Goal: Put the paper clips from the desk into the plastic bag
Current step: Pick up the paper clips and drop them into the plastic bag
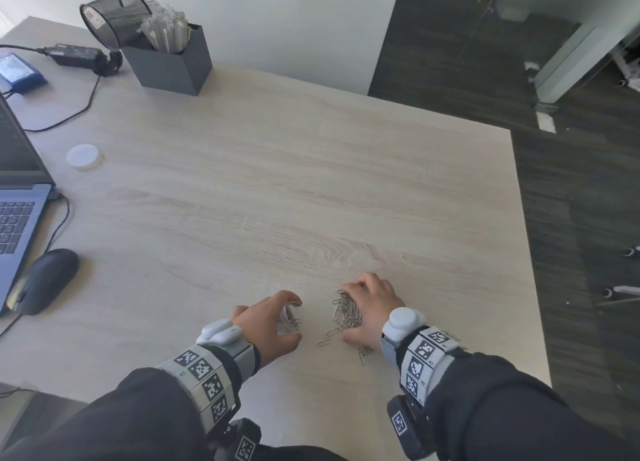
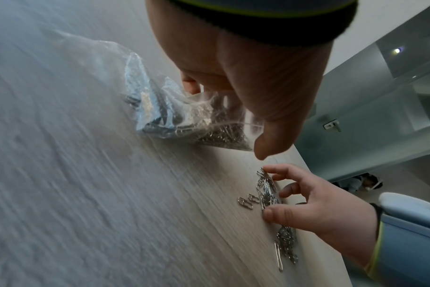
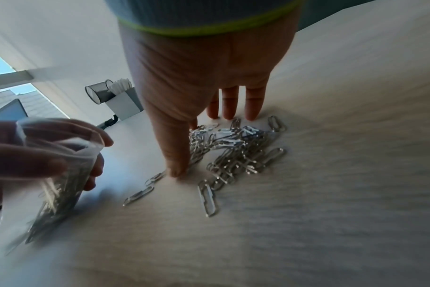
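Note:
A pile of silver paper clips [image 1: 346, 313] lies on the light wooden desk [image 1: 277, 183] near its front edge. My right hand [image 1: 367, 308] is clawed over the pile. Its thumb and fingertips touch the desk on either side of the paper clips [image 3: 238, 153]. A few loose clips [image 3: 209, 200] lie just outside the right hand [image 3: 204, 143]. To the left, my left hand [image 1: 277, 318] holds a small clear plastic bag [image 1: 290, 316] upright, its bottom resting on the desk. The bag [image 2: 184, 116] has several clips in it, and its mouth [image 3: 62, 136] is held open towards the pile.
A laptop [image 1: 17, 200] and a black mouse [image 1: 45, 280] sit at the left edge. A white lid [image 1: 84, 156], a dark box of white sticks [image 1: 173, 65], a tipped mesh cup [image 1: 116, 17] and a power adapter [image 1: 76, 55] lie at the back left. The desk's right edge [image 1: 530, 252] drops to dark floor.

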Tool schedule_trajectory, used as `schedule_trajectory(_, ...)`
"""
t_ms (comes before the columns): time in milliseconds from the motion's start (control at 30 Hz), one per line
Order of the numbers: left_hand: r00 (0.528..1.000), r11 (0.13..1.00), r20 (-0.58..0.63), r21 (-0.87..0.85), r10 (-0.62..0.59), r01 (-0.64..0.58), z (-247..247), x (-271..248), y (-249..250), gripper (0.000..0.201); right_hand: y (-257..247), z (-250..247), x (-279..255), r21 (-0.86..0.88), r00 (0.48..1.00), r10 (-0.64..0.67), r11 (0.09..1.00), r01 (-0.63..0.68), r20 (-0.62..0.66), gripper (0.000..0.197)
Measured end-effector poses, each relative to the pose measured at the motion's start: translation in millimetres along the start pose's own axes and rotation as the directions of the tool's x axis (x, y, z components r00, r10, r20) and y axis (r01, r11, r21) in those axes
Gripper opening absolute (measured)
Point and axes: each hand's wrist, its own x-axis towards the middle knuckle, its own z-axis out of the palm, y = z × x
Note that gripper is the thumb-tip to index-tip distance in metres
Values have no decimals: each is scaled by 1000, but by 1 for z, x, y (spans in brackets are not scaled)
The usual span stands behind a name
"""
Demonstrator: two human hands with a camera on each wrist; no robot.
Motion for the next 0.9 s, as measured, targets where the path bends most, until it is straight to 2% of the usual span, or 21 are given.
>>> schedule_trajectory(167, 999, 999, -23, 12, 49, -49, -3, -1, 8, 44, 0, 10, -4, 77, 999, -32, 996, 35, -40, 39)
schedule_trajectory(333, 999, 999, -16, 16, 51, -51, -1, 1, 8, 44, 4, 10, -7, 125, 999, -19, 992, 22, -30, 17)
schedule_trajectory(500, 997, 997, -18, 44, 70, -69, -1, 1, 10, 43, 9, 3, -6, 155, 998, 58, 986, -60, 17, 12)
schedule_trajectory(700, 999, 998, 6, 44, 48, -48, 7, 9, 7, 45, 16, 0, -14, 374, 973, 231, 902, -216, 5, 11)
schedule_trajectory(800, 999, 997, -2, 56, 47, -46, 11, 13, 7, 49, 13, -4, -20, 507, 962, 273, 833, -222, -26, 15)
schedule_trajectory(900, 998, 996, 3, 57, 67, -67, 13, 14, 12, 50, 1, -7, -21, 593, 965, 260, 784, -184, -44, 12)
